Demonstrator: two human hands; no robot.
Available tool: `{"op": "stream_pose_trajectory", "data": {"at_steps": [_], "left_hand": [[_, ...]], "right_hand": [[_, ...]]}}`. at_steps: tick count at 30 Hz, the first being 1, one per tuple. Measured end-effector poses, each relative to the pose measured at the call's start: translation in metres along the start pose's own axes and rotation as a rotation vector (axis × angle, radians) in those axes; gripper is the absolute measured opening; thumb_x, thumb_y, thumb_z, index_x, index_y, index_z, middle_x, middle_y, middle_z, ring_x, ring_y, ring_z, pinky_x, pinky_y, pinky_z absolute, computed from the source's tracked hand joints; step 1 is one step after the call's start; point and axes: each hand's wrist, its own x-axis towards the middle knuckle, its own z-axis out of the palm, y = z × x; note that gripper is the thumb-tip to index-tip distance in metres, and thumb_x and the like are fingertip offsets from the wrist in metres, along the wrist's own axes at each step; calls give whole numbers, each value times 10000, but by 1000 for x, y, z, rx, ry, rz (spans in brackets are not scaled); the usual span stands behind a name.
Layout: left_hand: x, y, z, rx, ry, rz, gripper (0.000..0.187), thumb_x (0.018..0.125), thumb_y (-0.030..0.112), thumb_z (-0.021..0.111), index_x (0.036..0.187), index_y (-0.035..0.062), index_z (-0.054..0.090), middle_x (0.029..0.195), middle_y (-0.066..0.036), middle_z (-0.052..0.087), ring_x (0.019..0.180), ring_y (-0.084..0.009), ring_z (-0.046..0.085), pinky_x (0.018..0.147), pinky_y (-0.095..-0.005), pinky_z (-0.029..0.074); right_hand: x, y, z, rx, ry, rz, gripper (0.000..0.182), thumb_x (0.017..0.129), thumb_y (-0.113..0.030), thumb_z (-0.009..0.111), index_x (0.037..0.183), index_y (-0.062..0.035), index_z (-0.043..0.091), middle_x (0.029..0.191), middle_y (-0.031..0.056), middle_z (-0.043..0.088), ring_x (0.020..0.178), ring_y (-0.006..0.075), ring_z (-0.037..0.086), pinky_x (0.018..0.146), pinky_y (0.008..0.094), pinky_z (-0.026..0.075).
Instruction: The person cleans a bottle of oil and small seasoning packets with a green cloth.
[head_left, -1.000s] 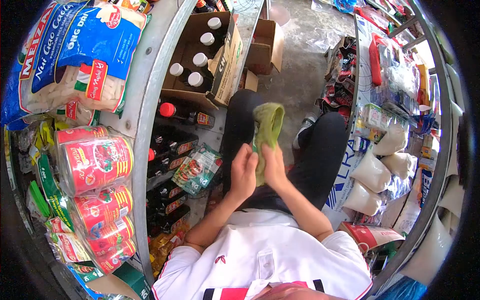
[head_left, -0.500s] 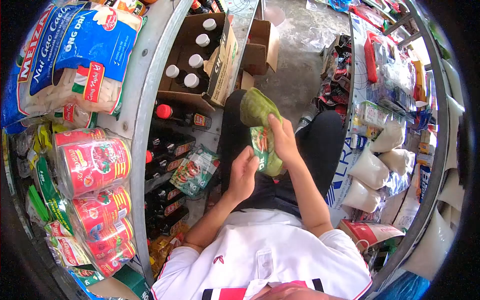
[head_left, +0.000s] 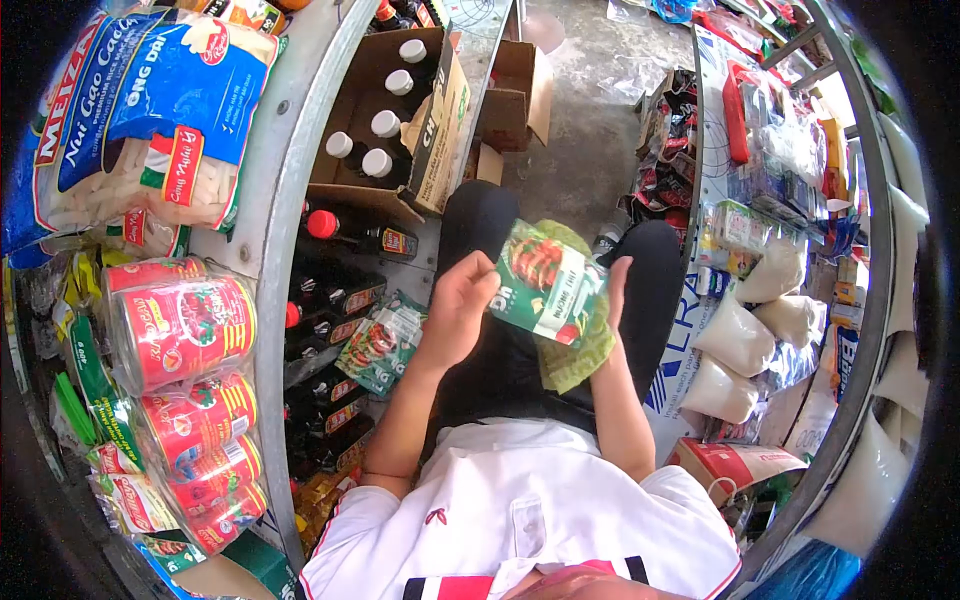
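In the head view, my left hand point(head_left: 462, 303) pinches the left edge of a green seasoning packet point(head_left: 522, 285) with pictured food on its front. A green cloth point(head_left: 575, 370) lies behind and below the packet, in my right hand point(head_left: 615, 330). My right thumb points up beside the packet's right edge, and the other right fingers are hidden behind cloth and packet. Both hands are above my lap. To the left, more green packets point(head_left: 382, 345) lie on the lower shelf beside dark sauce bottles point(head_left: 335, 300).
A cardboard box point(head_left: 435, 130) of white-capped bottles stands on the left shelf. Red cans point(head_left: 190, 330) in plastic wrap and a pasta bag point(head_left: 150, 130) sit nearer. On the right shelf are bags of white grains point(head_left: 735, 340) and a red-and-white box point(head_left: 735, 465).
The packet has turned so its front faces up, and it now covers part of the cloth. My right hand and the cloth have moved right and lower; my left hand has shifted slightly left.
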Motion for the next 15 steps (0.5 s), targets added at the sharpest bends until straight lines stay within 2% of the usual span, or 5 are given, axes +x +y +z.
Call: {"op": "stream_pose_trajectory", "data": {"at_steps": [4, 7, 12, 14, 15], "left_hand": [[7, -7, -7, 94, 61, 67, 171, 1055, 129, 522, 900, 57, 523, 853, 59, 516, 805, -21, 456, 729, -214, 385], [16, -15, -11, 135, 227, 103, 245, 1071, 235, 556, 1176, 22, 616, 1174, -68, 649, 1012, -95, 577, 921, -275, 460], [27, -44, -13, -359, 177, -35, 662, 1072, 540, 404, 1498, 34, 437, 1474, -192, 519, 1336, -322, 531, 1143, -473, 405], [34, -51, -14, -976, -120, -154, 791, 1029, 665, 375, 1538, 61, 406, 1510, -207, 484, 1402, -351, 473, 1189, -515, 343], [36, -48, -9, -941, -37, -214, 860, 996, 731, 361, 1582, 102, 347, 1581, -229, 402, 1482, -373, 374, 1231, -530, 278]], "right_hand": [[-14, 0, 8, -391, -32, -181, 811, 897, -391, 784, 1508, -2, 418, 1409, 182, 593, 1240, 311, 636, 1057, 493, 529], [-10, -6, 18, -624, 148, -278, 702, 900, -223, 773, 1480, -7, 443, 1337, 133, 623, 1172, 242, 649, 999, 408, 539], [-6, 1, 41, -1205, 157, -557, 325, 924, -92, 747, 1220, 7, 657, 1125, 96, 709, 1006, 178, 681, 873, 337, 543], [-2, 3, 44, -1583, -74, -599, 452, 869, -48, 774, 1288, 3, 613, 1198, 166, 695, 1084, 320, 683, 944, 382, 533], [2, 11, 43, -1703, -153, -683, 527, 879, -137, 779, 1351, -22, 575, 1326, 187, 624, 1217, 368, 605, 1031, 439, 479]]}}
